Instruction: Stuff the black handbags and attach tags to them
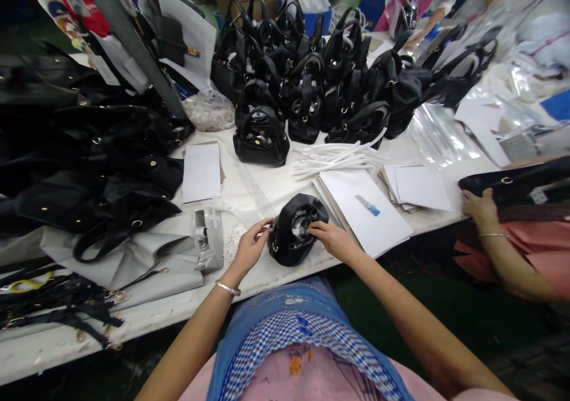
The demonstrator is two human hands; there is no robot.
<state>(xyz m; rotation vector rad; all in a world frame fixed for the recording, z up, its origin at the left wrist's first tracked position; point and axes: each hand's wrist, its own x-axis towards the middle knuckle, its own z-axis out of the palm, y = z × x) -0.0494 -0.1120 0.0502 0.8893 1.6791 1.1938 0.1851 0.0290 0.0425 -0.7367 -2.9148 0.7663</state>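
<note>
- Nearest the camera in the head view, a blue apron (285, 301) with checked trim covers the person's front, below the edge of the white table (231, 175).
- Small black bag (291, 240) sits on the table close to that edge, between the two hands, its opening turned up and clear plastic showing inside.
- Left grip (253, 245) is at the bag's left side, fingertips against it; whether thumb and fingers close on the material, I cannot tell.
- Right grip (333, 239) reaches over the bag's right rim, fingertips at the plastic in the opening; whether they pinch it is too small to tell.
- Grey device (209, 240) stands left of the left hand; white sheets (363, 205) lie just right of the bag.
- White strips (338, 160) lie beyond the bag, with finished-looking black handbags (260, 136) grouped behind them.
- Far right, a co-worker's hand (483, 211) touches a black item (516, 180).
</note>
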